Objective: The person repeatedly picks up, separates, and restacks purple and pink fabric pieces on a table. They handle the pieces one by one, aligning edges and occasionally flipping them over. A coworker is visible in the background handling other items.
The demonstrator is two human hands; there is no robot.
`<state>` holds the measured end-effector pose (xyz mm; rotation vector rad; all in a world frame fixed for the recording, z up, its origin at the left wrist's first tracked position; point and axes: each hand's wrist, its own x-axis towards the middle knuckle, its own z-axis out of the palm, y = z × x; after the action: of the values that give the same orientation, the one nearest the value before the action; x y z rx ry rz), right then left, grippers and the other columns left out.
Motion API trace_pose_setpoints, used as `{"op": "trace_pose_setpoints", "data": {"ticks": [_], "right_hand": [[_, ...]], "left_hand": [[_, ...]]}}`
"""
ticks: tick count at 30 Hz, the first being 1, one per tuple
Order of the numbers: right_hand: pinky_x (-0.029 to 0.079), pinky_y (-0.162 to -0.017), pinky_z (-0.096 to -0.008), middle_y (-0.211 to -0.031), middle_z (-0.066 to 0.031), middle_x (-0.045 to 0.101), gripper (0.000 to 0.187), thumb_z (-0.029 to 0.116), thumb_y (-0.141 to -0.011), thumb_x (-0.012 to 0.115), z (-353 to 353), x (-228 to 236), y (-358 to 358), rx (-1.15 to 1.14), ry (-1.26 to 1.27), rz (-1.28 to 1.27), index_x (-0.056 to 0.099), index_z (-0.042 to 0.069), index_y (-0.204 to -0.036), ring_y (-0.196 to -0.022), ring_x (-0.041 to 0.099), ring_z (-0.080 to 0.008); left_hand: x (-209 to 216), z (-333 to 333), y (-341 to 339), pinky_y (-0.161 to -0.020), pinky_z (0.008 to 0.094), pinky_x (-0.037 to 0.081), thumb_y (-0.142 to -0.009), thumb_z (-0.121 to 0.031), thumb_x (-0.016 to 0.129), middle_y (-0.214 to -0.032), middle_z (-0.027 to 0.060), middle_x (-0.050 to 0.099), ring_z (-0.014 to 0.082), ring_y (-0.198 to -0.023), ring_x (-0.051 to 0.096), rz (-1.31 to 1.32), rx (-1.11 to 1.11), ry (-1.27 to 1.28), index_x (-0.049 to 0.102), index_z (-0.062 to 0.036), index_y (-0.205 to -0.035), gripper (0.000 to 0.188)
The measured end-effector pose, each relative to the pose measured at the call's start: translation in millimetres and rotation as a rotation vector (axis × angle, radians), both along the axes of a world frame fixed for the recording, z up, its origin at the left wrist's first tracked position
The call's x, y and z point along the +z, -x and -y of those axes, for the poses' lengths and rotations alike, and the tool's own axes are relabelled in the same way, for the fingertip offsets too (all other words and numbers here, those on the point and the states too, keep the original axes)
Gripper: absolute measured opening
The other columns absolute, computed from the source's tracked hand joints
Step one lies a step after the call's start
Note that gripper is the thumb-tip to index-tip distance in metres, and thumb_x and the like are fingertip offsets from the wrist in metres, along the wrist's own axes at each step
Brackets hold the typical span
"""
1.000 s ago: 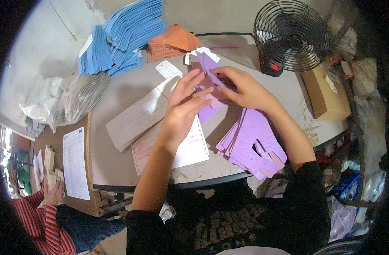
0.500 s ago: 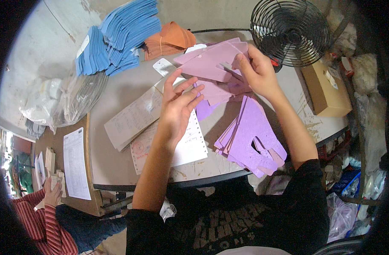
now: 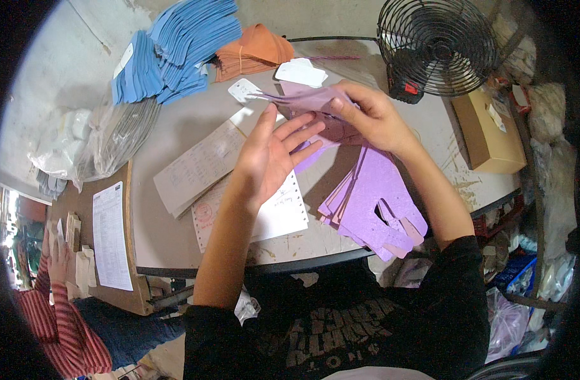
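My right hand (image 3: 373,119) pinches mauve cut pieces of sheet material (image 3: 306,99), which look like leather or synthetic, between thumb and fingers at their right end. They are held above the table, tilted nearly edge-on, and how many there are cannot be made out. My left hand (image 3: 269,157) is open just below and left of them, palm turned up and fingers spread, holding nothing. Under the hands lie more purple pieces, partly hidden. Nearer me, a fanned stack of purple cut pieces (image 3: 382,190) with slotted ends rests on the table.
Handwritten papers (image 3: 201,166) lie left of my hands. Blue stacks (image 3: 192,44), an orange banded stack (image 3: 255,54) and white tags (image 3: 302,73) line the far side. A black fan (image 3: 439,47) and cardboard box (image 3: 489,133) stand right. A person in striped sleeves (image 3: 65,323) works at left.
The mauve pieces in my right hand have tipped from broad side showing to nearly edge-on, and come lower. My left hand has turned more palm-up, moving slightly right. White tags at the back are now uncovered.
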<state>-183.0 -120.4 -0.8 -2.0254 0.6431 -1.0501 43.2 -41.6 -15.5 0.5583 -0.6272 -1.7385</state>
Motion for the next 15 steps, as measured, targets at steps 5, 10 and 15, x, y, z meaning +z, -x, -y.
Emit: {"op": "trace_pose_setpoints", "data": {"ticks": [5, 10, 15], "right_hand": [[0.050, -0.087, -0.0321, -0.110, -0.0095, 0.069, 0.036, 0.025, -0.100, 0.070, -8.7, 7.5, -6.0, 0.108, 0.057, -0.038, 0.069, 0.006, -0.130, -0.098, 0.062, -0.0180], [0.050, -0.089, -0.0331, -0.115, -0.0095, 0.066, 0.052, 0.017, -0.082, 0.085, -11.7, 14.5, -5.4, 0.169, 0.211, -0.133, 0.070, 0.010, -0.131, -0.102, 0.061, -0.0219], [0.051, -0.092, -0.0353, -0.115, -0.0106, 0.065, 0.061, 0.012, -0.073, 0.089, -13.5, 17.2, -8.0, 0.166, 0.243, -0.142, 0.070, 0.009, -0.131, -0.103, 0.062, -0.0243]], "left_hand": [[4.0, -2.1, 4.3, -0.113, 0.0582, 0.046, -0.112, -0.036, 0.049, -0.148, 0.0238, 0.049, 0.0387, -0.136, 0.054, 0.093, 0.063, 0.076, 0.025, -0.0161, -0.157, 0.055], [6.6, -1.6, 5.3, -0.113, 0.0576, 0.046, -0.112, -0.029, 0.048, -0.147, 0.0166, 0.051, 0.0332, -0.136, 0.055, 0.065, 0.076, 0.222, 0.025, -0.0165, -0.158, 0.053], [4.0, -2.2, 5.9, -0.115, 0.0549, 0.044, -0.113, -0.029, 0.045, -0.148, 0.0173, 0.052, 0.0327, -0.136, 0.055, 0.086, 0.123, 0.213, 0.034, -0.0108, -0.156, 0.048]]}}
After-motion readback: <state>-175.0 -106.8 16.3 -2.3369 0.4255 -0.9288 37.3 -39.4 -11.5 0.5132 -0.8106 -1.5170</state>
